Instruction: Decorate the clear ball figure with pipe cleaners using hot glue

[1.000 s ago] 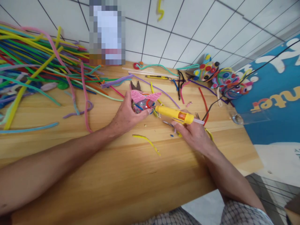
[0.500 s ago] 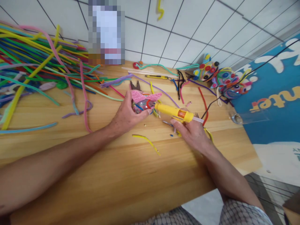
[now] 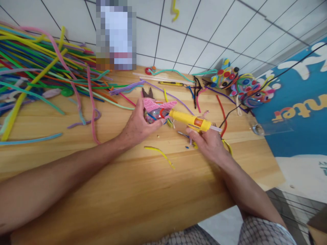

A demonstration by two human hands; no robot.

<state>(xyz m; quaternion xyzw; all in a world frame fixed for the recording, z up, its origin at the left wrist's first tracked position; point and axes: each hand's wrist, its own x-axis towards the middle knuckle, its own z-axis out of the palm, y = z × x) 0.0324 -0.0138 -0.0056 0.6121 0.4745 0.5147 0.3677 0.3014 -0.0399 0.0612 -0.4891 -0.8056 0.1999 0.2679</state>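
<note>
My left hand [image 3: 139, 122] is closed around a clear plastic craft figure [image 3: 155, 115], with its thumb along the near side. Pink ear- or wing-like pieces [image 3: 159, 105] of pipe cleaner sit on top of the figure, and red and blue strands curve over its body. In my right hand [image 3: 211, 143] is a yellow hot glue gun [image 3: 189, 119], with a pale glue stick [image 3: 216, 128] poking out of its back. The gun's nozzle points left and is right by the figure's right side; whether it touches is too small to tell.
Many coloured pipe cleaners [image 3: 38, 68] are heaped at the left. Pliers [image 3: 148, 93] lie behind the figure, a yellow cutter knife [image 3: 170, 83] farther back. Finished-looking craft figures [image 3: 249, 86] stand at back right, near a black cord [image 3: 231, 110]. A yellow strip [image 3: 160, 154] lies in front.
The glue gun's nozzle has shifted very slightly up and to the right. My left hand and the figure stay practically still.
</note>
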